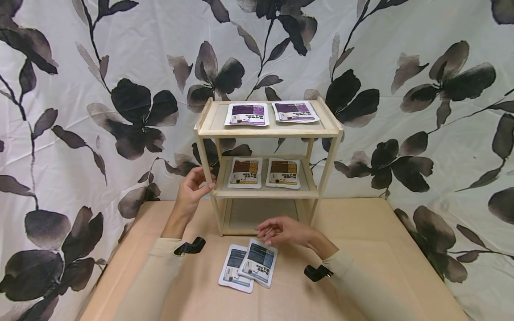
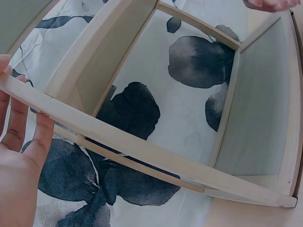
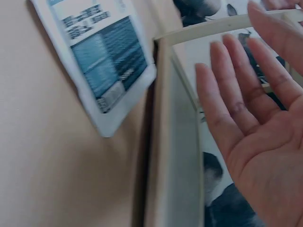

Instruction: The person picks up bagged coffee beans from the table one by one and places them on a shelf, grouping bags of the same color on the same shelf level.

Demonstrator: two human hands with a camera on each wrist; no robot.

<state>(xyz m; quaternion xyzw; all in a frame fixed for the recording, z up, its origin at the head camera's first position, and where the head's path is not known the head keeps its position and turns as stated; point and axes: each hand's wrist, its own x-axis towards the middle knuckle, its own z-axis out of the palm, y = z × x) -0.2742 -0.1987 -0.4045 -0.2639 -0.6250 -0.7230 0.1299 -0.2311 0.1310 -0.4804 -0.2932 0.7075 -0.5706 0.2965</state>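
My left hand (image 1: pixel 188 196) holds the left front post of a small three-tier wooden shelf rack (image 1: pixel 267 195) at middle-shelf height. In the left wrist view its fingers pass behind the post, with the thumb at the other side. Two blue-and-white flat pouches lie on the table before the rack: the upper pouch (image 1: pixel 260 263) partly covers the lower pouch (image 1: pixel 233 272). Just above their far end hovers my right hand (image 1: pixel 287 232), fingers loosely bent. Seen from the right wrist, that palm (image 3: pixel 270 156) holds nothing, and a blue pouch (image 3: pixel 111 61) lies apart from it.
On the top shelf lie a purple pouch (image 1: pixel 247 114) and another purple pouch (image 1: pixel 295 111). The middle shelf carries a brown-and-yellow pouch (image 1: pixel 245 173) and a similar pouch (image 1: pixel 283 173). Behind the tan tabletop (image 1: pixel 361 232) hangs a floral cloth (image 1: pixel 152 26).
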